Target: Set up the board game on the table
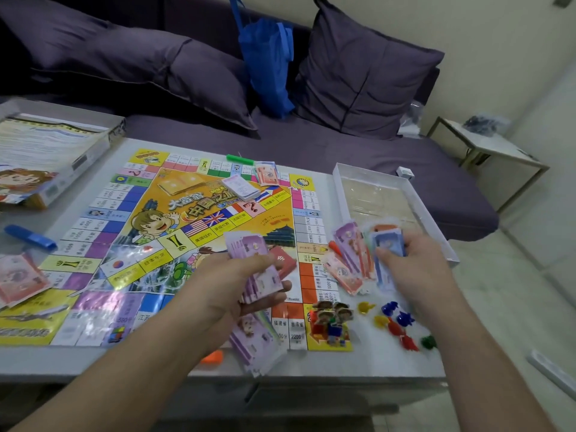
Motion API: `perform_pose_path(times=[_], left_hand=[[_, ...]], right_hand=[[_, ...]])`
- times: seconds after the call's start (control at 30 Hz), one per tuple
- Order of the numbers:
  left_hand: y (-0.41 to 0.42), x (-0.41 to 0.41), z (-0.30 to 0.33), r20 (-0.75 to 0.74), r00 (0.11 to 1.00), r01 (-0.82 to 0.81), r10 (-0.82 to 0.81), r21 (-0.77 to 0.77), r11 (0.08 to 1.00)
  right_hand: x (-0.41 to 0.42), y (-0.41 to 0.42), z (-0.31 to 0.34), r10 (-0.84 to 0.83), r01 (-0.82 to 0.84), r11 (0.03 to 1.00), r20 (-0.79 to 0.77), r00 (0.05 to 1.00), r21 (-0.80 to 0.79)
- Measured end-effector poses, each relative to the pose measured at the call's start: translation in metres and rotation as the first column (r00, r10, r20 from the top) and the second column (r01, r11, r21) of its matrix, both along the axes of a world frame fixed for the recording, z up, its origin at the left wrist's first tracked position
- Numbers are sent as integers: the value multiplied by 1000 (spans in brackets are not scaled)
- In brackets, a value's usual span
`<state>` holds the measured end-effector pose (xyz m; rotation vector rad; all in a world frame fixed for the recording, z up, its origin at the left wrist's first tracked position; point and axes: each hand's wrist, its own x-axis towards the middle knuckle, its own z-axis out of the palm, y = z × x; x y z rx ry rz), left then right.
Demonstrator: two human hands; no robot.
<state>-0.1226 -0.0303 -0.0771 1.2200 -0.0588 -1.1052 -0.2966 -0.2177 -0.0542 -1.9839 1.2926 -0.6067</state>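
Spread flat across the pale glossy surface (343,366): a large square glossy paper game board (174,238) printed in yellow, purple and blue, with flags and a cartoon child at centre. Off the far left corner, the printed cardboard box lid (46,157); off the right edge, an open shallow white box tray (396,207). Behind, a dark purple sofa with cushions (187,73). Judged mid-way through sorting the play money by colour. Left hand (230,285), gripping a fanned sheaf of purple paper banknotes (249,260) above the board's near right part, fingers curled round it. Right hand (405,263), closed on a thin stack of blue paper banknotes (389,241), over a loose heap of pink and purple notes (346,263) lying on the surface just beside the board. More purple notes (255,341) near the front edge, under the left wrist. Small standing cardboard character tokens (333,319) on the board's near right corner; loose small plastic pieces in yellow, blue, red and green (396,325) beside them. Next, probably: laying each colour down as its own tidy pile, kept apart, without scattering the loose heap.
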Motion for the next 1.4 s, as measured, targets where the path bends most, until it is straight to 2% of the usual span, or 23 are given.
perform_pose_path(times=[0.13, 0.3, 0.47, 0.77, 0.9, 0.97, 1.03, 1.1, 1.13, 1.23, 1.4], left_hand=[[3, 2, -1, 19, 1000, 19, -20, 30, 999], [5, 6, -4, 6, 1000, 30, -30, 52, 998], [5, 10, -4, -32, 999, 5, -3, 39, 999], [16, 8, 1, 35, 998, 53, -53, 6, 999], [22, 11, 1, 41, 999, 31, -31, 12, 999], [24, 12, 1, 58, 998, 9, -10, 17, 1000], [26, 13, 3, 80, 997, 15, -15, 1, 1000], [29, 13, 4, 100, 994, 44, -41, -24, 999], [31, 13, 5, 109, 993, 57, -53, -35, 998], [35, 11, 8, 121, 990, 81, -73, -65, 995], [44, 18, 13, 151, 984, 108, -95, -78, 991]], right_hand=[[9, -28, -25, 78, -66, 995, -188, 979, 69], [18, -38, -33, 123, -114, 992, -383, 915, 47], [17, -37, -26, 92, -107, 994, -453, 887, -9], [15, -25, -18, 58, -65, 998, -468, 882, 2], [14, -17, -10, -18, 1, 999, -380, 925, -45], [16, -7, -1, -25, 16, 999, -221, 975, -44], [21, 14, 12, 67, -67, 993, 10, 998, 92], [31, 42, 19, 157, -217, 930, 216, 964, 296], [37, 55, 19, 192, -283, 892, 269, 944, 352], [57, 81, 9, 273, -353, 868, 257, 927, 349], [76, 95, 0, 248, -328, 892, 271, 930, 310]])
